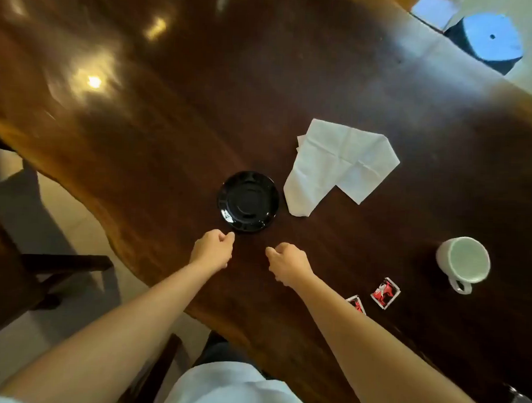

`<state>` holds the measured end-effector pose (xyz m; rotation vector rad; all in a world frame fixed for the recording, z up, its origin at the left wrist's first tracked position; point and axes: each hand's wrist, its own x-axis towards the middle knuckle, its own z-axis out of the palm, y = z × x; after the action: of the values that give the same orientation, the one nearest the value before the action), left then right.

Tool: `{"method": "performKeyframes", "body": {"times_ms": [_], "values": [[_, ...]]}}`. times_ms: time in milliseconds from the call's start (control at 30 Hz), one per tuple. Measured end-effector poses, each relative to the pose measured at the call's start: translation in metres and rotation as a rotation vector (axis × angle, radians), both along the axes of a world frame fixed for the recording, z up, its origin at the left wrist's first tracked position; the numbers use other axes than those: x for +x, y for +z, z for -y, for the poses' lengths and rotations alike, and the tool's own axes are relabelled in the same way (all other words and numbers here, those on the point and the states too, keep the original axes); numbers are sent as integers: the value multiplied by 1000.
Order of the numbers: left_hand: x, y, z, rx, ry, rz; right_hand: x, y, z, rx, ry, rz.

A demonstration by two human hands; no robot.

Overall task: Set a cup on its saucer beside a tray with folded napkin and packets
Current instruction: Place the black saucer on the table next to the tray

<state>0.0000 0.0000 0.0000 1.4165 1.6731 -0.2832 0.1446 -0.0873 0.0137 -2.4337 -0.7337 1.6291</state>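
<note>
Cup (463,260) seen empty at right of frame, apart from black saucer (248,201) at centre. Left hand (212,250), right hand (288,261) loosely curled, nothing held; napkin (341,166) unfolded on bench (171,122).

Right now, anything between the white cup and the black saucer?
Nothing visible. The cup stands apart to the right, the saucer is bare, and the table between them is clear. The napkin lies beyond that line, the packets nearer the person.
</note>
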Motion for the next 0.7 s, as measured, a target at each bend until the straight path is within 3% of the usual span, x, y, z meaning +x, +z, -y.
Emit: {"method": "performKeyframes", "body": {"times_ms": [267,433,700], "values": [[21,-28,-22,38,196,40,16,-32,-40,-6,-306,-267],[23,-40,-28,-18,319,88,20,-48,-54,60,-448,-309],[19,-20,-19,-184,485,269,13,-26,-36,49,-504,-269]]}}
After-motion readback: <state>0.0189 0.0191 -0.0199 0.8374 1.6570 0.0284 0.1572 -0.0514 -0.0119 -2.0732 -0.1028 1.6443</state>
